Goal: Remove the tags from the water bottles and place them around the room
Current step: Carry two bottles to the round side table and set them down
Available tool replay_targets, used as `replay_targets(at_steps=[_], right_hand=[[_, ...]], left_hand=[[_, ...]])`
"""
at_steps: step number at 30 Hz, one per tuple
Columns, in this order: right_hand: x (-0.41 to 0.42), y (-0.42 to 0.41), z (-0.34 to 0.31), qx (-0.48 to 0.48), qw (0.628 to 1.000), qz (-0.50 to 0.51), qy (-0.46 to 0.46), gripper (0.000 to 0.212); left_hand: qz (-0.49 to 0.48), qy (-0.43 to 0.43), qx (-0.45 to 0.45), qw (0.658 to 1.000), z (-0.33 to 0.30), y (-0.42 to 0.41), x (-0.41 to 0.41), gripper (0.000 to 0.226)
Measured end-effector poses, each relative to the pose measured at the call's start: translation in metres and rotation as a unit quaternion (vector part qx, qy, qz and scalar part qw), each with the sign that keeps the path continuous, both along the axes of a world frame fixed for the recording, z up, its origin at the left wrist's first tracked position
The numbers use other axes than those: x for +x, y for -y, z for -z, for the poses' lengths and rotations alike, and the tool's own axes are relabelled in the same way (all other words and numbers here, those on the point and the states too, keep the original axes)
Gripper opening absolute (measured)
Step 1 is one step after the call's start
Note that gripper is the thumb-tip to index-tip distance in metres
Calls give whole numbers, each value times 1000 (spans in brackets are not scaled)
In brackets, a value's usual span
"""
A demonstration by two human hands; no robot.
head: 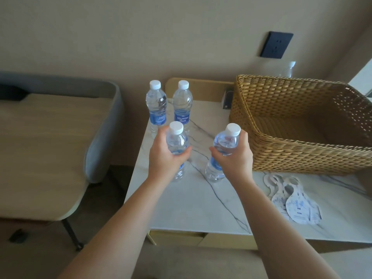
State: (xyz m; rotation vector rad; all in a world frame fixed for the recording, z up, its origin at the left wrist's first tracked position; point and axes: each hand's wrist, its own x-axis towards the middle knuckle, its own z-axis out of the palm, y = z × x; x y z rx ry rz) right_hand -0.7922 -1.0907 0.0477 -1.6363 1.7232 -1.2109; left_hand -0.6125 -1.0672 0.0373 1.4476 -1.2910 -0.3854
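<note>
Fingers (182, 155) of the left hand (165, 156) are wrapped around the upper body of one water bottle (176, 141), held upright with its cap up. Right hand (234, 156) is clamped on a second bottle (223, 146), its long axis tilted, cap leaning right. Two more bottles (182, 105) stand upright at the counter's (197, 202) far left corner. Loose tags (289, 198) lie flat near the wicker basket (302, 141), whose visible interior holds nothing.
</note>
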Motion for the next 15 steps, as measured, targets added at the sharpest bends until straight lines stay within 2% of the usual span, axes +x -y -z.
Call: replay_targets(at_steps=[7, 15], right_hand=[[-1, -34, 3, -14, 998, -61, -3, 63], [1, -62, 11, -24, 982, -183, -23, 61]], left_hand=[[-24, 2, 13, 1000, 3, -38, -11, 62], [-133, 13, 26, 991, 4, -109, -34, 66]])
